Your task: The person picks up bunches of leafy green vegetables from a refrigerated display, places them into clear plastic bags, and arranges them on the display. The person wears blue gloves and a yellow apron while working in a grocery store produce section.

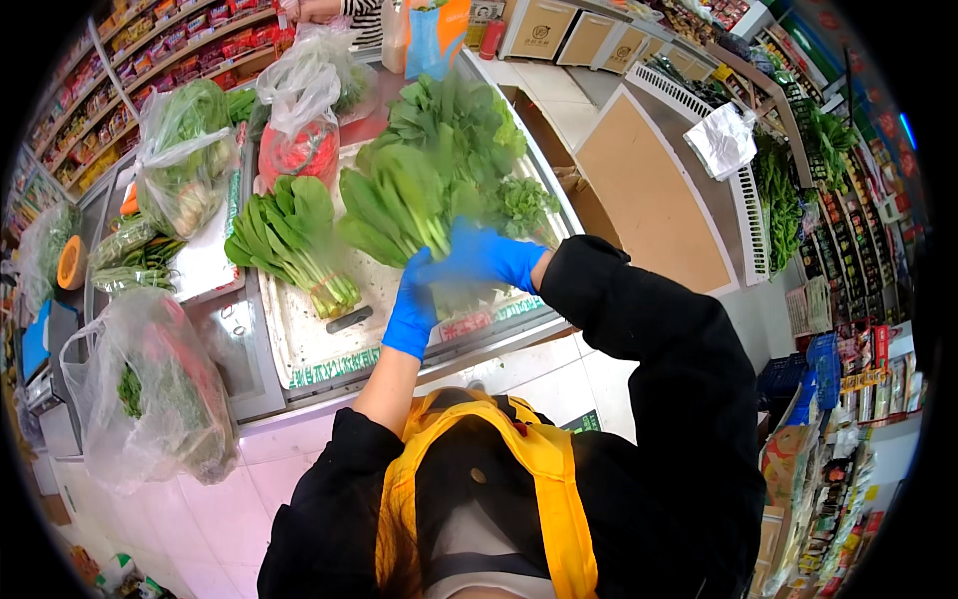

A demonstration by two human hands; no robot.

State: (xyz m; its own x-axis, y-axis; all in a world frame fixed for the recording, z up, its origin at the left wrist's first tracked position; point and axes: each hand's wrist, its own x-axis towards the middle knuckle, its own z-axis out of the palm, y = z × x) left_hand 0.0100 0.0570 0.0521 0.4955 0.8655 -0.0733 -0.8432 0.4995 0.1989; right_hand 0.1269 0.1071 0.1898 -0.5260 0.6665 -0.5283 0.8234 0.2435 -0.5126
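Both of my hands wear blue gloves and meet at the stem end of a bunch of leafy greens [397,195], its leaves pointing away from me. My left hand [414,308] grips it low, thumb along the stems. From the right, my right hand [490,253] closes on the same stems; a blurred patch veils its fingertips. Left of it, a second bunch of greens [292,236] lies tied with a reddish band round its stems. A small dark flat object [349,320] rests by those stem ends on the white tray [299,352].
More greens [449,112] are heaped at the tray's far side. A red roll [299,153], under a clear plastic bag, sits behind the tied bunch. Bagged vegetables [183,165] and a large plastic bag [153,397] stand left. Across the counter is a person's striped sleeve [363,22].
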